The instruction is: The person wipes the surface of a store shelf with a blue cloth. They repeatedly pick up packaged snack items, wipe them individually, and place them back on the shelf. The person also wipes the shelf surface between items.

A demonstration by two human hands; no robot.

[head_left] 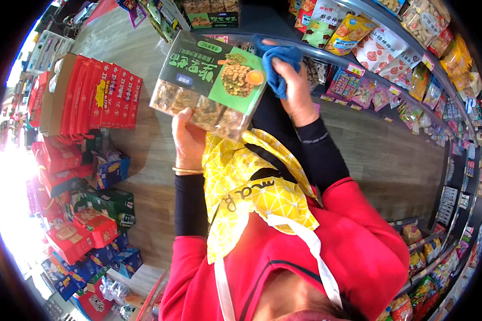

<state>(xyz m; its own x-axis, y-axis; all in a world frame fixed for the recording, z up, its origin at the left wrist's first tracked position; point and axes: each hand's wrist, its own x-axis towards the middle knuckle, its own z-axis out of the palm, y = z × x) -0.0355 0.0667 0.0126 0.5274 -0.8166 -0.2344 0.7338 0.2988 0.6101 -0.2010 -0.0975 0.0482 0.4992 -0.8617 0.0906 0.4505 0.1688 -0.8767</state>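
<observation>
In my left hand is a clear plastic package of nut snack bars, gripped at its lower edge. A dark and green printed label covers its upper part, and the pieces show through the clear lower part. Bunched in my right hand is a blue cloth, close to the package's right edge; whether it touches the package I cannot tell. Another similar package sits on the dark shelf beyond the one I hold.
Bagged snacks fill the curved shelf at upper right, with price tags along its edge. Stacked red drink cartons stand on the wood-look floor at left, above red gift boxes. More snack shelves are at lower right.
</observation>
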